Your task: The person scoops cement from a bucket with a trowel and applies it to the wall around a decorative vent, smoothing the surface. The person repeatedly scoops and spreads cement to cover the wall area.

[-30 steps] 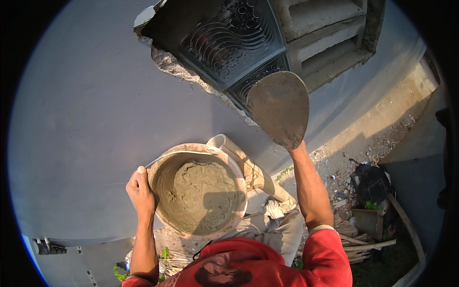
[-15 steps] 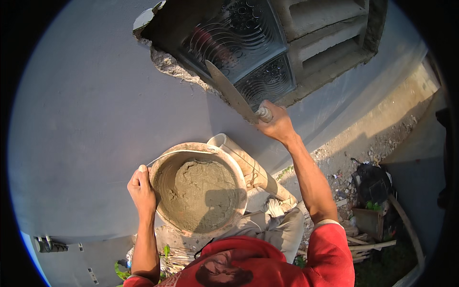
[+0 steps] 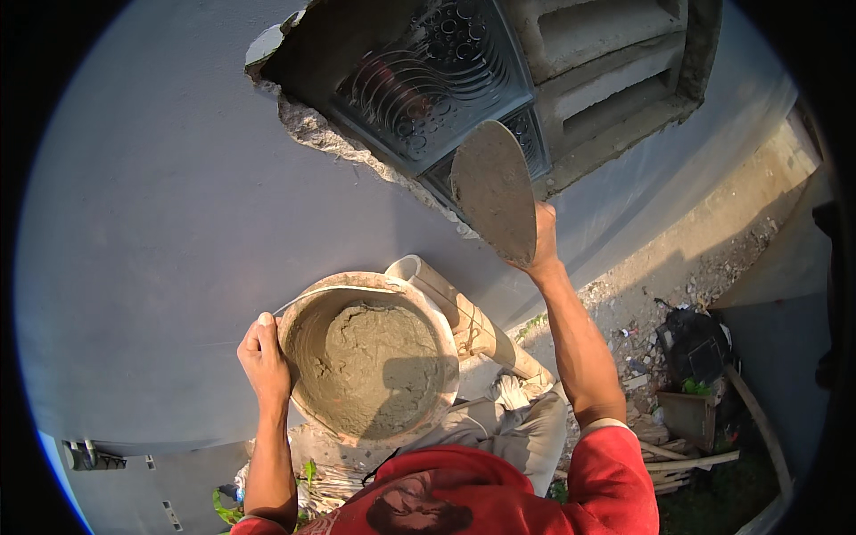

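Observation:
My left hand point(image 3: 263, 357) is closed on the left rim of a bucket point(image 3: 449, 361), by its wire handle. Grey wet mortar point(image 3: 379, 361) lies inside, with a dark shadow across part of it. My right hand point(image 3: 546, 236) grips a trowel point(image 3: 495, 187), whose handle is hidden behind the blade and my fingers. The broad, mortar-smeared blade faces me, its rounded tip pointing up in front of the glass blocks point(image 3: 428, 89). Those patterned blocks sit in a rough-edged opening of the grey wall point(image 3: 178, 223).
Concrete ventilation blocks point(image 3: 615, 71) adjoin the glass blocks on the right. Broken masonry point(image 3: 330, 138) edges the opening's lower left. A pale pipe point(image 3: 446, 294) leans beside the bucket. Rubble, wooden sticks point(image 3: 691, 461) and a black bag point(image 3: 695, 343) lie on the ground at right.
My right hand has turned the trowel from edge-on to flat toward me and shifted it slightly right. My left hand stays at the bucket's rim.

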`<state>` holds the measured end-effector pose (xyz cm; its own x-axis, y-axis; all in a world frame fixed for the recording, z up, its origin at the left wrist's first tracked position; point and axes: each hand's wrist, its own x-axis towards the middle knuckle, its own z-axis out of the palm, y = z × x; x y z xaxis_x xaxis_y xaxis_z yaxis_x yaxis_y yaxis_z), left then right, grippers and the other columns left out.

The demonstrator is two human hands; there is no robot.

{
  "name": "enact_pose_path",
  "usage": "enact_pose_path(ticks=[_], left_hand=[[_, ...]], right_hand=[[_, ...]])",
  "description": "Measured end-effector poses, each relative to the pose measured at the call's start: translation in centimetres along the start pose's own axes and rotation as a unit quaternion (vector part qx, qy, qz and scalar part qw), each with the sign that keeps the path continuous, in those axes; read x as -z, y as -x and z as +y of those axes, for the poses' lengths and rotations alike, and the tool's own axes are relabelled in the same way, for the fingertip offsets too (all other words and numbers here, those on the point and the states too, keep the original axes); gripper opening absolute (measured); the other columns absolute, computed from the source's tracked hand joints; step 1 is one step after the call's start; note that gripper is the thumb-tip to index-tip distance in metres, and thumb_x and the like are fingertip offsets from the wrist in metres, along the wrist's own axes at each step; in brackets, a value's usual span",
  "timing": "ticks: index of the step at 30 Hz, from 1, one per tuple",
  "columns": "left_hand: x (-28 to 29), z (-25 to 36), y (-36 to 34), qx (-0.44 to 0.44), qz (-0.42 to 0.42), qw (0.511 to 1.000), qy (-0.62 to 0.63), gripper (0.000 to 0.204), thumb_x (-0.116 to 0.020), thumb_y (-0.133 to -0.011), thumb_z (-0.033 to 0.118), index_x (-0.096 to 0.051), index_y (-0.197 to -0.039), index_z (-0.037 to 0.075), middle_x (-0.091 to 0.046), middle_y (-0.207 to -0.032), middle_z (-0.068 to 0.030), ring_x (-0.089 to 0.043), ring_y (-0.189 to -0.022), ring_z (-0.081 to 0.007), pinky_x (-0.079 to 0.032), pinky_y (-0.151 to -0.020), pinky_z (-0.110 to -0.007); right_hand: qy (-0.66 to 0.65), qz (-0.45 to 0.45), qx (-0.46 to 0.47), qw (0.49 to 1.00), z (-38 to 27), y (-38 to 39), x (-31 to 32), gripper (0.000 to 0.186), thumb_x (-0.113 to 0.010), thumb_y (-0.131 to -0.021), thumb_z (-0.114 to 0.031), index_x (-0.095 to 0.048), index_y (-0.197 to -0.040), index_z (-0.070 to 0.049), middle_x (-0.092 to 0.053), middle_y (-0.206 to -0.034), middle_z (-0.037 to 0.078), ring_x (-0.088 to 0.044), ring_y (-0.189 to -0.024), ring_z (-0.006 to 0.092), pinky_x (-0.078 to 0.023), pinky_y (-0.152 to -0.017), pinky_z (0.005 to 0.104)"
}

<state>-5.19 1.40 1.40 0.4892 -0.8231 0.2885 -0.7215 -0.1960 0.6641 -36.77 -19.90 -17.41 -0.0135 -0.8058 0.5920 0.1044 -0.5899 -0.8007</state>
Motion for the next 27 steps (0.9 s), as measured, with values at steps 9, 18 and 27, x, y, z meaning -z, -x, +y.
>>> enact_pose_path(ticks=[9, 18, 27], left_hand=[[0.0, 0.0, 0.1, 0.003, 0.003, 1.0, -0.013, 0.041, -0.056, -0.111, 0.031, -0.064, -0.085, 0.0, -0.052, -0.076, 0.0055, -0.04, -0.074, -0.007, -0.036, -0.068, -0.027], [0.2, -0.8, -0.2, -0.003, -0.001, 1.0, 0.003, 0.042, -0.055, -0.112, 0.031, -0.065, -0.086, -0.001, -0.056, -0.079, 0.0042, -0.044, -0.076, -0.0068, -0.039, -0.071, -0.027], [-0.2, -0.6, -0.2, 0.017, 0.003, 0.999, 0.027, 0.042, -0.054, -0.112, 0.031, -0.069, -0.089, -0.001, -0.061, -0.08, 0.0028, -0.048, -0.076, -0.0069, -0.043, -0.072, -0.027]], right_hand=[[0.065, -0.004, 0.006, 0.998, 0.8, 0.4, 0.6, 0.017, -0.073, -0.078, -0.015, -0.061, -0.085, -0.005, -0.063, -0.069, 0.013, -0.064, -0.061, 0.0283, -0.05, -0.059, 0.0393], [0.029, 0.172, -0.097, 0.98, -4.3, 5.8, 0.2, 0.033, -0.066, -0.081, -0.015, -0.056, -0.109, 0.0, -0.062, -0.08, 0.008, -0.063, -0.071, 0.0187, -0.052, -0.067, 0.0319], [0.097, 0.103, -0.108, 0.984, -3.7, 11.0, -3.2, 0.036, -0.081, -0.092, -0.019, -0.063, -0.116, 0.0, -0.07, -0.082, 0.009, -0.067, -0.071, 0.0168, -0.054, -0.067, 0.0322]])
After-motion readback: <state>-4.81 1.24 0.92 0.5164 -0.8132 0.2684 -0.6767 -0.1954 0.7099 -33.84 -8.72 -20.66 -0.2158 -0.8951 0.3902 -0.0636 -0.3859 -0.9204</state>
